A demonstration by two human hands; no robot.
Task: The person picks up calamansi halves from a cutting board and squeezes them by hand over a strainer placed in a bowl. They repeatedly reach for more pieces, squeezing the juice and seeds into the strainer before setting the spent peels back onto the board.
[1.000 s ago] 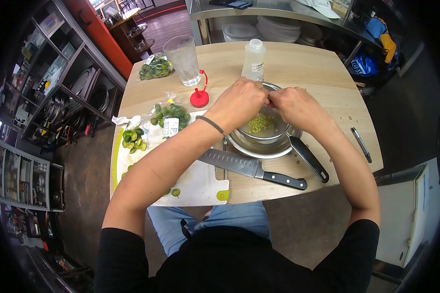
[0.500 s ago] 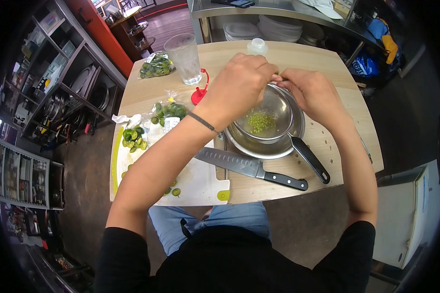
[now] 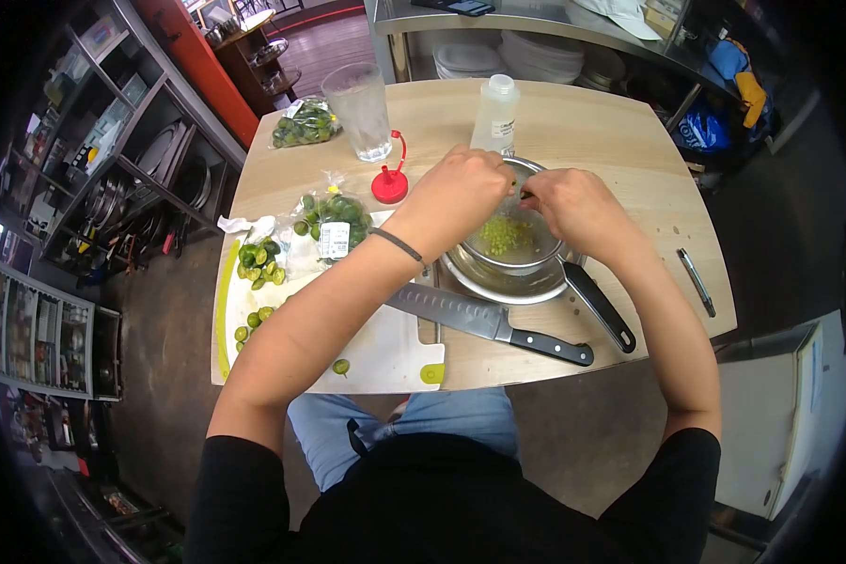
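Note:
Both hands are over a fine mesh strainer (image 3: 534,246) resting on a steel bowl (image 3: 461,280). My left hand (image 3: 475,185) is closed, its fingers curled above the strainer's far left; a sliver of something greenish shows at its fingertips, mostly hidden. My right hand (image 3: 573,209) pinches a small dark green piece that looks like a lime half, just inside the strainer's far rim. Yellow-green pulp and seeds (image 3: 505,234) lie in the mesh. The strainer's black handle (image 3: 599,305) points toward me. Cut limes (image 3: 259,263) lie on the white cutting board (image 3: 385,350).
A large knife (image 3: 498,326) lies across the board's edge, handle to the right. Beyond are a bagged lime pile (image 3: 340,214), another bag (image 3: 305,124), a tall glass (image 3: 362,117), a red cap (image 3: 389,186) and an uncapped bottle (image 3: 496,117). A pen (image 3: 697,282) lies right.
Both hands have come lower and nearer the mesh, the right one slightly left and down. The bottle behind them is now more exposed.

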